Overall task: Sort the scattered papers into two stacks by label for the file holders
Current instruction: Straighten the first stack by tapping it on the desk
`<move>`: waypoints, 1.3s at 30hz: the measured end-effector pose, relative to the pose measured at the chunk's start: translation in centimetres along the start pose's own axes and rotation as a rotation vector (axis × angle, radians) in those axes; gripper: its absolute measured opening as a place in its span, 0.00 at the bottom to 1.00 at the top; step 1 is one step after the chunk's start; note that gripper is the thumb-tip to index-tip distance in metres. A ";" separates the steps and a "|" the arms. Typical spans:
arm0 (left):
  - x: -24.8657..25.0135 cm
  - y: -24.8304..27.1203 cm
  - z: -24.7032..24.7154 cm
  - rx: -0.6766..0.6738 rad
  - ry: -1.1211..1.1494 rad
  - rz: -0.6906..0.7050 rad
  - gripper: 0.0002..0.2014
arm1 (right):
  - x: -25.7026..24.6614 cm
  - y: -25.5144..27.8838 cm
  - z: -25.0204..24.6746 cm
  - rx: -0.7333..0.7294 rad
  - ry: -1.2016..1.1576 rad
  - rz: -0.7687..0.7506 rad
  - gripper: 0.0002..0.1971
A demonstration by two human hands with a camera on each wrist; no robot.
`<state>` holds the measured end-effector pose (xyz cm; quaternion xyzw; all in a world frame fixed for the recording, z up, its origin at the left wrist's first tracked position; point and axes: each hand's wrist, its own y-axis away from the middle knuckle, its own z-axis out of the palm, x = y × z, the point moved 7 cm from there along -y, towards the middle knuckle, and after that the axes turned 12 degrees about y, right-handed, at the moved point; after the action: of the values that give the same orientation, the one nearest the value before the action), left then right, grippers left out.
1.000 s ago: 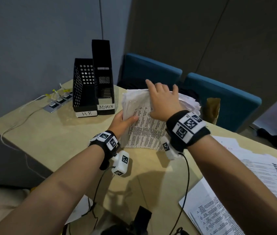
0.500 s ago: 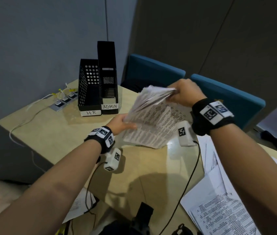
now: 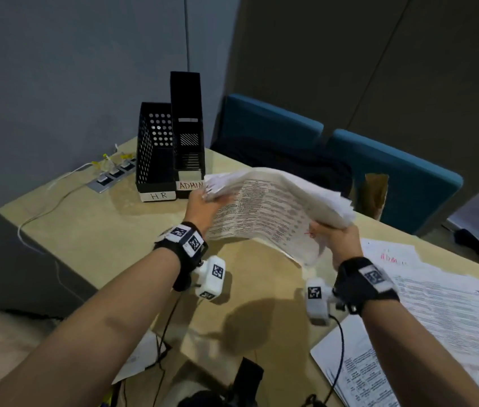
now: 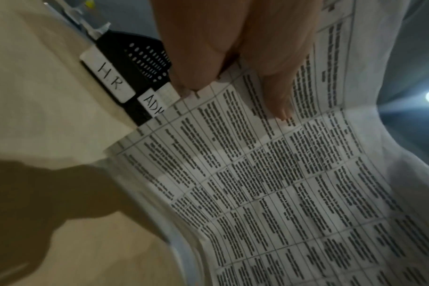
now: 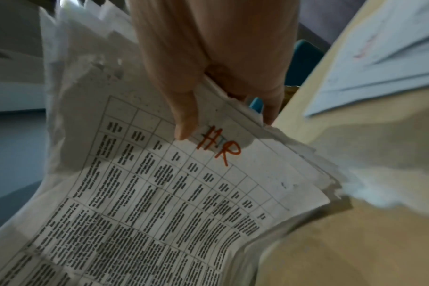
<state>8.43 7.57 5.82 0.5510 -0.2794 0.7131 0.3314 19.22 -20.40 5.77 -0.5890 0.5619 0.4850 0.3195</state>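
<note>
Both hands hold a thick stack of printed papers (image 3: 273, 207) lifted off the table, bowed in the middle. My left hand (image 3: 206, 201) grips its left end, thumb on the printed face (image 4: 233, 174). My right hand (image 3: 330, 233) pinches the right end, where the facing sheet (image 5: 159, 203) is marked HR in red. Two black file holders stand at the back left: the mesh one labelled HR (image 3: 156, 151) and the taller one labelled ADMIN (image 3: 188, 133). More papers, one marked ADMIN (image 3: 452, 312), lie spread at the right.
The beige table (image 3: 100, 230) has a power strip with cables (image 3: 112, 174) beside the holders. Two blue chairs (image 3: 393, 177) stand behind the table, with a brown bag (image 3: 374, 195) on one. Wrist camera cables hang near the front edge.
The stack, earlier flat on the table under my right palm, has been lifted. My right hand swung from its far edge to its right end, and the stack now spans both hands.
</note>
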 end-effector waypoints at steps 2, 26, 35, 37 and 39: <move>-1.0 0.5 -0.3 0.018 0.000 -0.009 0.20 | 1.6 0.1 0.3 -0.006 -0.088 0.014 0.10; -4.6 -0.1 -1.6 -0.030 0.155 -0.202 0.23 | -6.6 0.3 5.4 0.100 1.429 -0.560 0.37; -4.8 -0.4 -1.5 -0.005 0.157 -0.199 0.19 | -10.5 0.5 4.2 0.154 1.194 -0.771 0.09; -4.8 -0.6 -1.3 -0.016 0.161 -0.199 0.16 | -10.8 -0.2 2.3 0.175 1.157 -0.739 0.08; -4.7 -0.7 -1.1 -0.028 0.164 -0.199 0.14 | -10.5 -1.0 0.7 0.166 1.145 -0.668 0.06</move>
<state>9.09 8.06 1.01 0.5113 -0.2054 0.7152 0.4300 21.11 -15.94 15.14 -0.8693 0.4656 -0.0743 0.1481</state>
